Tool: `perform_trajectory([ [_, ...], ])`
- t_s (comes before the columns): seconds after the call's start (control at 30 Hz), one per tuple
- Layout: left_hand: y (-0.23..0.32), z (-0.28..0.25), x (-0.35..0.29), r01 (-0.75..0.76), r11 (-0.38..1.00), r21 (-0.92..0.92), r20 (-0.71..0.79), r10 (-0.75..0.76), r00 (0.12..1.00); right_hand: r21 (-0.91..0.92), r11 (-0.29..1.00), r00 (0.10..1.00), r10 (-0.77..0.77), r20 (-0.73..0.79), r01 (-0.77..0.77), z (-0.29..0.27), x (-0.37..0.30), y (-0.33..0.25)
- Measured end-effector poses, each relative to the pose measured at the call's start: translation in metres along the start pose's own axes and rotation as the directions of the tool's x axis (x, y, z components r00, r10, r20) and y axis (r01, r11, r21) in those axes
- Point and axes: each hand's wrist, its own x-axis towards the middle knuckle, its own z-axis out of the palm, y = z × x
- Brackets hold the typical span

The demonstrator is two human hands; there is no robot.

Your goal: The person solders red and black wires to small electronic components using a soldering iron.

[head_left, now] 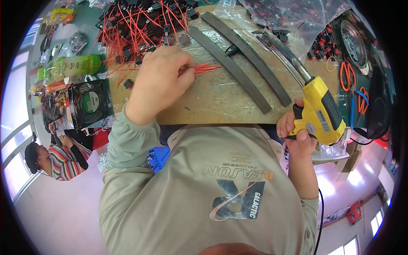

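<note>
My left hand [161, 78] is closed over a small bunch of red wires [207, 68] above the worktable [195, 102]; their ends stick out to the right of the fingers. My right hand [299, 138] grips a yellow and black soldering gun [319, 111] by its handle, at the table's front right. Its metal tip and feed tube [289, 55] slant up and left over the table. Between the hands lie two long dark grey bars [238, 74], side by side, with a small black switch [231, 50] in the gap between them.
A tangled heap of black switches with red wires [140, 29] fills the far left. Far right are a clear plastic bag [293, 17], loose switches [321, 44], orange-handled scissors [347, 76] and a round dish [353, 38]. A green bottle [74, 66] and a black fan [89, 103] stand left; a person [63, 157] sits beyond.
</note>
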Motion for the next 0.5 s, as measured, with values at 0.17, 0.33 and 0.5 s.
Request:
perform_trajectory([
  [0.17, 0.013, 0.0, 0.002, 0.125, 0.968, -0.218, -0.123, -0.155, 0.98, -0.005, 1.0, 1.0, 0.01, -0.008, -0.01, 0.0, -0.001, -0.001],
  [0.33, 0.019, 0.019, 0.012, -0.09, 0.964, -0.249, -0.361, -0.006, 0.933, -0.065, 0.997, 0.996, 0.05, 0.071, -0.046, -0.004, -0.003, 0.0],
  [0.5, 0.029, 0.026, 0.013, -0.043, 0.99, -0.135, -0.294, 0.001, 0.956, -0.108, 0.992, 0.998, 0.067, -0.02, -0.069, 0.011, -0.009, 0.003],
])
